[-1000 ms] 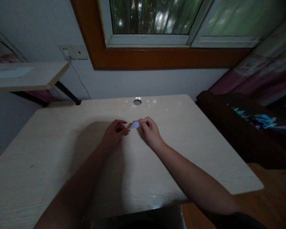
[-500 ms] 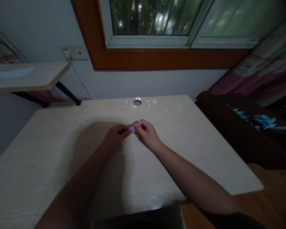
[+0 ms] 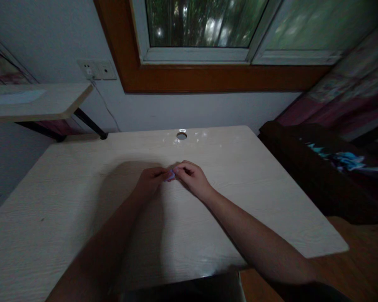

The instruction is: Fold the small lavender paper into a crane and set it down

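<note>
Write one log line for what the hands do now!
left hand: pinches small pale paper | right hand: pinches it too | where: over wooden table

Pinched between the fingertips of the left hand (image 3: 150, 183) and right hand (image 3: 192, 179), toward the table's (image 3: 271, 201) far edge, the small pale paper piece (image 3: 170, 175) is almost wholly covered, its shape impossible to tell, while the table's near left corner runs out of view.

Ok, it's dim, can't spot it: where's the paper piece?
Head view, table centre: the paper piece pinched between left hand and right hand, near the cable hole.
</note>
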{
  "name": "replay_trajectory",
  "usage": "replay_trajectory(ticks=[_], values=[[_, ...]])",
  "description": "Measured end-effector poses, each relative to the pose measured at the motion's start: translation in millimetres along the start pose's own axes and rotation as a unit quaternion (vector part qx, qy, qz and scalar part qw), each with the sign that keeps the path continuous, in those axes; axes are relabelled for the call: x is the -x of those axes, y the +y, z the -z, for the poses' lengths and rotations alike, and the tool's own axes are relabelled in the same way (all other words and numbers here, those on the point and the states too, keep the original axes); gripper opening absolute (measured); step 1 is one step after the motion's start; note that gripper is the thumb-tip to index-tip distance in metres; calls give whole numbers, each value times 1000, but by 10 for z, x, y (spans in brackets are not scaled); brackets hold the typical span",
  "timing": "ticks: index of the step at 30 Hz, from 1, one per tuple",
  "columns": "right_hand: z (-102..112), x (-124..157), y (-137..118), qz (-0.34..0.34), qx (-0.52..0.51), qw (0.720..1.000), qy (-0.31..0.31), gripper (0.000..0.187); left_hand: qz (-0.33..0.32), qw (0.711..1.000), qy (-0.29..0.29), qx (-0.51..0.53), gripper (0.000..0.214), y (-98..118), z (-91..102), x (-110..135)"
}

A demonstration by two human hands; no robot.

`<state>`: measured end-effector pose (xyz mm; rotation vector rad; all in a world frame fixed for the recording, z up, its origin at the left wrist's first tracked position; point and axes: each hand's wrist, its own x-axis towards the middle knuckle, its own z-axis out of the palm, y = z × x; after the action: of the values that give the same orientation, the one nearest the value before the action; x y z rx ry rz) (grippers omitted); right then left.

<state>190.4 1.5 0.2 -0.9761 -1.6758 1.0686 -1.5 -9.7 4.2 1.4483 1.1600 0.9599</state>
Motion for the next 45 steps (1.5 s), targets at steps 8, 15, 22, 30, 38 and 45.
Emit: replay_trajectory(ticks=[8, 15, 22, 30, 38, 45], values=[[-13, 0, 41, -1, -6, 1000, 28, 22, 0, 1000, -10, -4, 30, -26, 3, -17], [-21, -20, 66, -62, -114, 990, 54, 25, -7, 997, -33, -73, 32, -16, 35, -42], [9, -51, 100, -79, -167, 982, 40, 27, -34, 997, -64, -19, 27, -62, 75, -38], [-18, -53, 109, -56, -161, 984, 46, 23, -25, 1000, -6, 0, 24, -123, 37, -54], [-44, -19, 108, -8, -122, 991, 53, 22, -76, 993, 18, 89, 43, -171, -25, -54], [-14, -31, 96, 35, -57, 996, 54, 17, -100, 990, 14, 95, 36, -218, -39, -63]])
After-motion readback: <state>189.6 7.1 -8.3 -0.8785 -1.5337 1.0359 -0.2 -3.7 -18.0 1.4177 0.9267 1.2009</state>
